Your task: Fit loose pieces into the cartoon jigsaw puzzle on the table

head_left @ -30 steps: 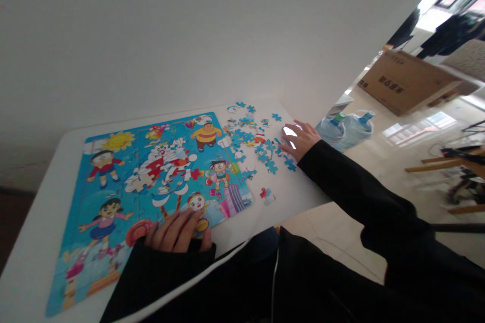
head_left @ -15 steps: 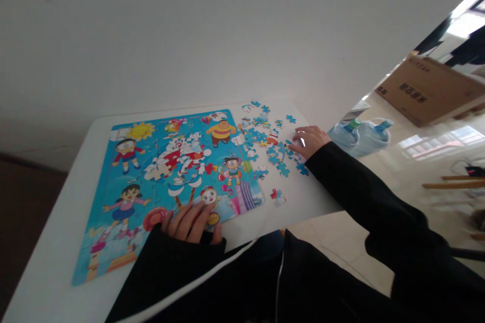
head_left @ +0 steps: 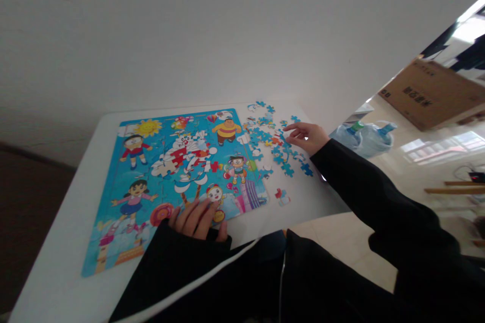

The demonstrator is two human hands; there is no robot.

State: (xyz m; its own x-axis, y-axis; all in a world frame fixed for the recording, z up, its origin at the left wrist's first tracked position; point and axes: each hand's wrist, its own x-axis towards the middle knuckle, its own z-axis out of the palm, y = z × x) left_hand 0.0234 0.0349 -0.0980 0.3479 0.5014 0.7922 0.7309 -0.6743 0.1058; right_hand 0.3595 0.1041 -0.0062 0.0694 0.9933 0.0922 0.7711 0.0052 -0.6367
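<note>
A blue cartoon jigsaw board (head_left: 109, 202) lies on the white table, its middle partly filled with red, white and blue pieces. My left hand (head_left: 197, 219) rests flat on the board's lower edge, fingers spread. Right of the board is a pile of loose jigsaw pieces (head_left: 286, 169), mostly blue. Over this pile hovers my right hand (head_left: 308, 137), thumb and index finger curved with a gap between their tips. I make out no piece held there. A red-and-white piece (head_left: 276, 140) sits close to those fingertips. One separate red, white and blue piece (head_left: 282, 197) lies nearer me.
The white table (head_left: 49, 257) stands against a pale wall (head_left: 189, 35). On the floor to the right are large water bottles (head_left: 364, 139) and a cardboard box (head_left: 432, 93). A white cord (head_left: 197, 282) runs across my dark clothing.
My right hand has shifted left over the loose pieces, its thumb and index finger now extended toward the pile's middle. The left hand stays on the board. The view has shifted slightly.
</note>
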